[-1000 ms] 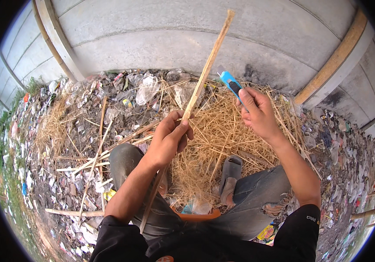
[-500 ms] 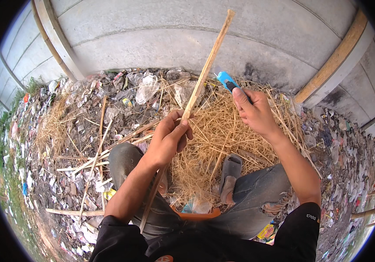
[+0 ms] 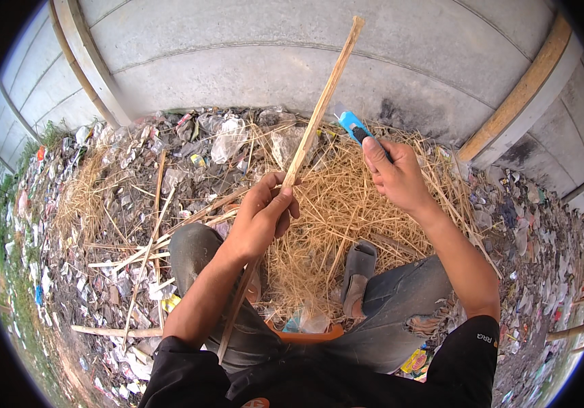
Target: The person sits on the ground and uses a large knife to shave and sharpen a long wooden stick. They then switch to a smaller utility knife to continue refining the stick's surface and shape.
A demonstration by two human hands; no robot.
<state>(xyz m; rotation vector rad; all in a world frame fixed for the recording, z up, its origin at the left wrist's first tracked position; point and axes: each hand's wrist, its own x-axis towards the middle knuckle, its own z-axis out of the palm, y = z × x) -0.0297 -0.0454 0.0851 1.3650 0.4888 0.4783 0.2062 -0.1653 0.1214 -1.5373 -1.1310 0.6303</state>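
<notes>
My left hand (image 3: 264, 211) is closed around a long, pale bamboo strip (image 3: 319, 112). The strip slants up and to the right, and its lower part runs down past my wrist over my left leg. In my right hand (image 3: 397, 173) is a blue utility knife (image 3: 353, 126), with my thumb on its dark slider. A short blade shows at its tip, pointing toward the strip but apart from it. Beneath both hands lies a heap of straw-like shavings (image 3: 346, 211), between my bent legs.
A concrete panel wall (image 3: 292, 75) stands ahead, with a wooden post (image 3: 520, 88) at the right. Plastic litter (image 3: 111, 292) covers the ground on both sides. Several loose strips (image 3: 145, 255) lie to the left. A sandal (image 3: 360, 272) is on my foot, near an orange curved object (image 3: 309, 335).
Hardly anything differs. Both hands keep nearly the same place, and the strip and knife have barely shifted.
</notes>
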